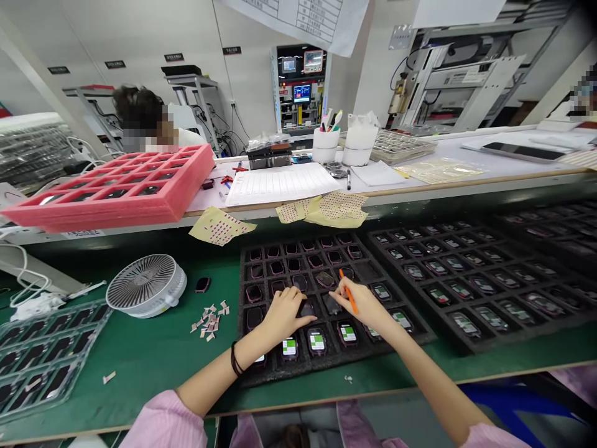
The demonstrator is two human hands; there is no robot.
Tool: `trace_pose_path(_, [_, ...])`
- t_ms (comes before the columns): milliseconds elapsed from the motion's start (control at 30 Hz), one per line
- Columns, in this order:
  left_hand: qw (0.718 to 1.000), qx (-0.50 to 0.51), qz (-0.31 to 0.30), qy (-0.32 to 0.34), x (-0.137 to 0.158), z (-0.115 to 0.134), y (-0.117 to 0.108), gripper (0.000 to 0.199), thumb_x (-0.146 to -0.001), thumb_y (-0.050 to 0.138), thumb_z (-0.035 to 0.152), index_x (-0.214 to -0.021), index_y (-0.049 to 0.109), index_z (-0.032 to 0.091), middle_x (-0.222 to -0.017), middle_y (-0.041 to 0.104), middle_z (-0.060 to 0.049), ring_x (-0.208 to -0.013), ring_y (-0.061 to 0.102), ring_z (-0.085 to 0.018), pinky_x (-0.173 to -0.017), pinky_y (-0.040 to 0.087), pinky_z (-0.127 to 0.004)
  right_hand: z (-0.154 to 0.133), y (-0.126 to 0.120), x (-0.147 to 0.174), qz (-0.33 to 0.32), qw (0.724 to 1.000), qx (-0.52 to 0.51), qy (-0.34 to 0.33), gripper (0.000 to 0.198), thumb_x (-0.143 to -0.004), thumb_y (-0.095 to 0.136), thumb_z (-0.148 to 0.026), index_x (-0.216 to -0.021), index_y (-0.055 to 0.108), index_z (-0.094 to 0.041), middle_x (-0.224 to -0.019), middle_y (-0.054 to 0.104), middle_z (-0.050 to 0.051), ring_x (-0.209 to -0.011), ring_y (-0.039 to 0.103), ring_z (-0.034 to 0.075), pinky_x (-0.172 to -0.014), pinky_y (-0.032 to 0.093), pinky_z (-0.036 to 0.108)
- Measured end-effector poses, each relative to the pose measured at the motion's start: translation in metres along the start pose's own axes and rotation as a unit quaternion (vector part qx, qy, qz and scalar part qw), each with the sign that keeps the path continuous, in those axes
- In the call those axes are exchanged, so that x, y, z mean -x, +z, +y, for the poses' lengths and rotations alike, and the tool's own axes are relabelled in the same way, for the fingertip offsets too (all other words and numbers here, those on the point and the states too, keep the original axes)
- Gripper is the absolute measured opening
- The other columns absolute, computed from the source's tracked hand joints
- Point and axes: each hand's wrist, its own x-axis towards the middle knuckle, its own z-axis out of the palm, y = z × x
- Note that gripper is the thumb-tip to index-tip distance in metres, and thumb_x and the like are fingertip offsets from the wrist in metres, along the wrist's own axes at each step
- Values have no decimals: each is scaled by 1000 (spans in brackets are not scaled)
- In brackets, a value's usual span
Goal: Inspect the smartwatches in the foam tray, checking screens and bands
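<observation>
Both of my hands are over a black foam tray [326, 362] of small watch-like devices. My left hand [286, 314] lies across the middle compartments, fingers spread and thumb stretched out beside a dark device [306, 308]; whether its fingertips press on anything is hard to see. In my right hand [361, 300] is a slim orange pen-like tool [352, 301], gripped at a slant. The right fingertips are at another dark device [333, 304], just right of the left hand. Nearest me, several devices have lit green-and-white screens [317, 341]; those farther back look dark.
A second black tray [448, 317] of devices sits at the right. Leftward are a white fan [145, 286], a lone device [203, 285], a pile of small pieces [211, 320] and a clear tray [84, 367]. A shelf above holds a pink foam tray [181, 193] and papers [280, 183].
</observation>
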Motion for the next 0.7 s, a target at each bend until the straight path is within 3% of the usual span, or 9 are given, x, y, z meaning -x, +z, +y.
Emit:
trace_pose_path(200, [1000, -21, -12, -12, -3, 11, -9, 24, -89, 54, 36, -99, 62, 15, -101, 65, -10, -100, 57, -27, -85, 40, -40, 30, -39, 17, 105, 982, 144, 65, 30, -92, 35, -44, -69, 33, -25, -54, 51, 0, -45, 50, 18, -50, 32, 27])
trace_pose_path(367, [999, -28, -29, 33, -27, 42, -4, 27, -89, 54, 35, -105, 60, 14, -105, 63, -10, -102, 56, -26, -85, 40, -39, 70, -43, 28, 138, 956, 244, 86, 22, -91, 36, -37, -73, 39, -23, -64, 58, 6, -55, 59, 24, -47, 31, 28])
trace_pose_path(500, [996, -37, -44, 74, -54, 67, 13, 30, -88, 54, 35, -109, 57, 14, -107, 60, -12, -102, 55, -28, -85, 40, -40, 85, -40, 27, 136, 955, 245, 93, 15, -89, 40, -31, -81, 46, -20, -72, 64, 10, -61, 63, 25, -50, 36, 29])
trace_pose_path(700, [996, -24, -77, 31, -92, 77, 32, 41, -79, 64, 41, -106, 56, 10, -113, 56, -17, -107, 52, -34, -88, 40, -45, 95, -45, 22, 115, 979, 148, 85, 19, -89, 38, -34, -84, 50, -20, -70, 64, 8, -62, 64, 24, -57, 43, 32])
